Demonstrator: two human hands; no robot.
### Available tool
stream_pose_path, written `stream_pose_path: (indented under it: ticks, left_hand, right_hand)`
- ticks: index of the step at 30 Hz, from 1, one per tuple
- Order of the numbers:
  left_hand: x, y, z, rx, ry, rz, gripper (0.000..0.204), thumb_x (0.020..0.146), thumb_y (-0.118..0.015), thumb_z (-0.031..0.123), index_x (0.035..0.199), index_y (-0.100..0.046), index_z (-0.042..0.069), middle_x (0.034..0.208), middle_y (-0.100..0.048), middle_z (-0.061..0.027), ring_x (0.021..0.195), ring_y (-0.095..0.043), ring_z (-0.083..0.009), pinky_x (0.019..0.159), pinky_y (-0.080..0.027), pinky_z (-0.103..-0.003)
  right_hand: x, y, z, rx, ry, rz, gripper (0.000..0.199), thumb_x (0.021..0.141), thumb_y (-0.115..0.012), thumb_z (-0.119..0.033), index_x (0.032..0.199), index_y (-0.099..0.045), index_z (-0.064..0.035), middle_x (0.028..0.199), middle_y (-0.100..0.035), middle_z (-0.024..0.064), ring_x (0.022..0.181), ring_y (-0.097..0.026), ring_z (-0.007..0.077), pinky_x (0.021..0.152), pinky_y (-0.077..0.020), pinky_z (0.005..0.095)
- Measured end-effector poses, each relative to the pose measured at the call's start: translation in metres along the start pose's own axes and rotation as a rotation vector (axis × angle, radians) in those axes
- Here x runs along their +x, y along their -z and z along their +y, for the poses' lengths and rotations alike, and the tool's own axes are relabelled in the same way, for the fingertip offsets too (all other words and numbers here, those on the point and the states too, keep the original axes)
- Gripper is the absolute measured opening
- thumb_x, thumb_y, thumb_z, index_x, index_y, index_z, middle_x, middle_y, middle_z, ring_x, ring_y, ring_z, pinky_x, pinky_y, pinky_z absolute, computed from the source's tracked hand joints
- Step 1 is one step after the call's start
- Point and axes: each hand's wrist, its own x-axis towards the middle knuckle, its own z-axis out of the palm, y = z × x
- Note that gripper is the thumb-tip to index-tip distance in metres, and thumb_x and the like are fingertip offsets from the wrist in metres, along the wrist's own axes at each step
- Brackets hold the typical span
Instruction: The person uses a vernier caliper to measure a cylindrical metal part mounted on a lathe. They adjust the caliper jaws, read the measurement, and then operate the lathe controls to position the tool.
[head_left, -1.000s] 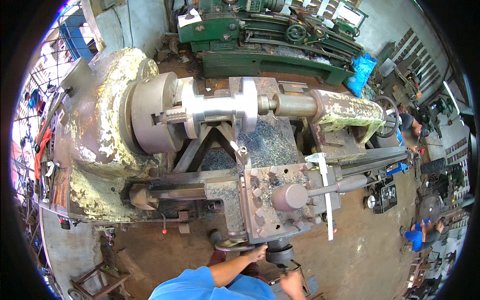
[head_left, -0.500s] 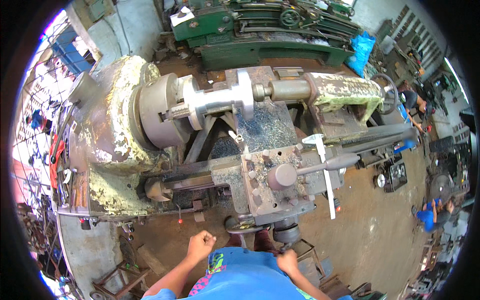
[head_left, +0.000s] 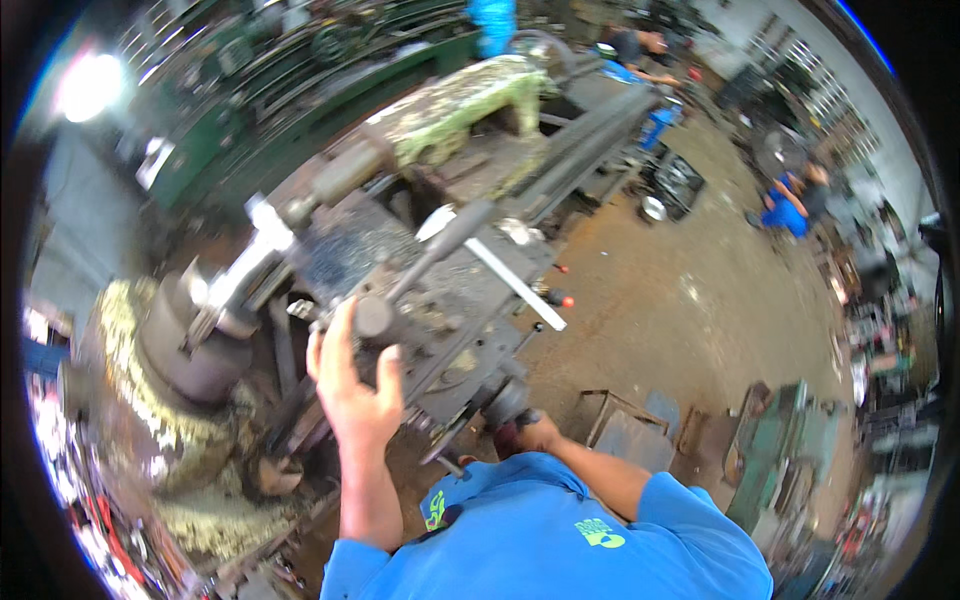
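My left hand is raised, thumb and fingers spread, beside the round hub of the lathe's tool post; whether it touches the hub I cannot tell. From that hub a long clamp lever slants up to the right. Low at the front of the carriage, my right hand is closed round the dark crank handle, its fingers partly hidden. A shiny flanged metal workpiece sits between the chuck and the tailstock. A caliper lies across the carriage, right of the lever.
A green lathe stands behind this machine. On the floor at the right are a black tray and a person in blue; another person bends farther back. A metal frame stands near my right arm.
The view has swung, so the lathe now slants up to the right. My left hand has gone from a loose curl near my waist to spread fingers by the tool post. My right hand stays low.
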Motion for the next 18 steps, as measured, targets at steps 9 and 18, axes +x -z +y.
stream_pose_path:
  ticks: [9, 18]
  left_hand:
    - [-0.037, -0.015, -0.006, -0.189, -0.003, 0.242, 0.089, 0.081, -0.078, 0.021, 0.151, -0.03, -0.005, 0.159, -0.026, -0.0267, 0.148, -0.027, -0.0384, 0.121, -0.02, -0.048]
    - [-0.057, -0.053, -0.006, -0.553, 0.318, 0.289, 0.095, 0.095, -0.065, 0.021, 0.156, 0.002, -0.007, 0.164, -0.006, -0.0257, 0.152, -0.011, -0.0341, 0.122, -0.009, -0.042]
  right_hand:
    - [-0.041, 0.056, -0.059, 0.1, -0.196, -0.177, 0.033, 0.077, -0.066, -0.021, 0.091, -0.071, 0.0084, 0.093, -0.066, 0.0337, 0.092, -0.068, 0.0464, 0.083, -0.0547, 0.0519]
    - [0.019, 0.263, -0.099, 1.134, 0.643, 1.559, 0.019, 0.102, -0.054, -0.017, 0.1, -0.064, -0.0008, 0.09, -0.064, 0.0089, 0.08, -0.061, 0.016, 0.071, -0.0512, 0.0309]
